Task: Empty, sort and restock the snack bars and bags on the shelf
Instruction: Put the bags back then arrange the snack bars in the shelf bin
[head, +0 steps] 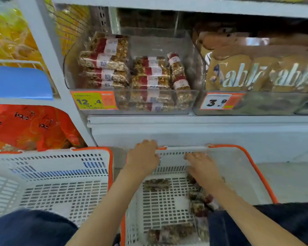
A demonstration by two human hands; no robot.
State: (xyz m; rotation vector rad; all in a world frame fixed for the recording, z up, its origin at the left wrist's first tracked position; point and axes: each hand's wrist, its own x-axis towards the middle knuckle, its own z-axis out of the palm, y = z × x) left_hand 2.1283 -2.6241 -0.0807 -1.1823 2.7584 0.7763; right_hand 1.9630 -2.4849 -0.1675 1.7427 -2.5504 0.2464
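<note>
Snack bars (156,184) lie loose on the floor of the right basket (252,167); more are stacked in the clear bin (192,68) on the shelf (185,119). Left hand (143,157) curls over the basket's far rim, gripping it. Right hand (202,165) reaches inside near the far wall, fingers blurred, grip cannot be told. Left basket (60,167) sits just beside. Brown bags (238,75) fill the bin at right.
</note>
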